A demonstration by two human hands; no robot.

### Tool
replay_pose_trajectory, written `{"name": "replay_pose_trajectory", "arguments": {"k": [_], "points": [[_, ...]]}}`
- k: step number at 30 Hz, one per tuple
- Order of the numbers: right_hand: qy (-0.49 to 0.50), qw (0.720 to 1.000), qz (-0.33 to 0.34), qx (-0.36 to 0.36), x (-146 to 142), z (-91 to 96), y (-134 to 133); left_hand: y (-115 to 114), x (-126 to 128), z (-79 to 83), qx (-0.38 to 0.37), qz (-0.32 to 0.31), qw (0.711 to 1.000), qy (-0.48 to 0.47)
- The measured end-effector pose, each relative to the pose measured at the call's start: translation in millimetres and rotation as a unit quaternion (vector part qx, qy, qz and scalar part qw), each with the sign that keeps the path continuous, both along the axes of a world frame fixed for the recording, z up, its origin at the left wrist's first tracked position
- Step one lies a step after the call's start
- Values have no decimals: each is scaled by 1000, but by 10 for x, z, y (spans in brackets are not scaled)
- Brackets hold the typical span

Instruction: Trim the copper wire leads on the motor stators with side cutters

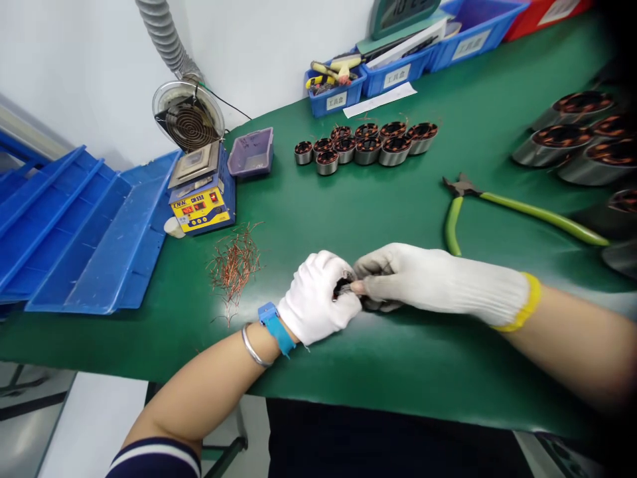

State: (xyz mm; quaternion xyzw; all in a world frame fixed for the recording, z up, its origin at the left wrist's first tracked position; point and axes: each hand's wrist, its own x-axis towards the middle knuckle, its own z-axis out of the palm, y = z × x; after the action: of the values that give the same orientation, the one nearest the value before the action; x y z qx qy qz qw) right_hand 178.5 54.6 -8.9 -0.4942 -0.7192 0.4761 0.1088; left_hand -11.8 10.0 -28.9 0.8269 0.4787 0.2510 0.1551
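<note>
My left hand (321, 297), in a white glove, is closed around a motor stator (341, 288) low over the green table. Most of that stator is hidden by the fingers; only its dark inside shows. From the right, my right hand (385, 279) meets it, in a white knit glove with a yellow cuff and dark, soiled fingertips. Its fingers are closed on the stator's right side, and the bare tip of the thumb presses at the opening. Whether a wire is pinched there, I cannot tell. Green-handled cutting pliers (460, 188) lie beyond my right hand.
Clipped copper wires (235, 265) lie in a heap left of my hands. Several stators (368, 149) stand at the back, larger ones (565, 136) at right. A soldering-type unit (203, 207), purple tray (251, 153), blue bins (104, 245) and tool boxes (336, 99) line the table (308, 206).
</note>
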Motion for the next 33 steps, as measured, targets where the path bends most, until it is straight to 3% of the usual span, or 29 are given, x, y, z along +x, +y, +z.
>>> {"name": "replay_pose_trajectory", "arguments": {"k": [2,4,7,10,13,16,20,21,23,25,27,30,33], "points": [[52,991,41,-115,-63,7,-25,-11,5,11,-3,4,1000,3],[81,982,40,-165,-96,11,-50,-43,10,32,-5,16,1000,-4],[92,983,19,-158,-91,-19,-80,-118,15,87,-22,43,998,-32],[108,986,5,-127,-58,-85,-108,-166,10,153,-68,14,996,-64],[115,990,3,-86,-31,-113,-141,-130,-40,210,-144,12,977,-159],[150,985,4,-81,-18,-57,-179,-43,-153,286,-280,71,915,-281],[209,972,-14,-105,-11,62,-227,6,-275,394,-508,4,797,-326],[217,970,-16,-113,-8,80,-234,-5,-276,405,-528,-7,776,-345],[234,964,-21,-126,-2,92,-240,-46,-244,402,-510,4,761,-401],[254,958,-22,-133,4,80,-240,-101,-191,384,-444,12,776,-448],[274,952,-18,-136,5,65,-241,-159,-147,381,-329,-2,833,-445],[312,939,-8,-143,4,69,-253,-248,-119,436,-102,-48,937,-329],[339,930,-3,-144,12,103,-275,-316,-112,498,15,-136,969,-204]]}}
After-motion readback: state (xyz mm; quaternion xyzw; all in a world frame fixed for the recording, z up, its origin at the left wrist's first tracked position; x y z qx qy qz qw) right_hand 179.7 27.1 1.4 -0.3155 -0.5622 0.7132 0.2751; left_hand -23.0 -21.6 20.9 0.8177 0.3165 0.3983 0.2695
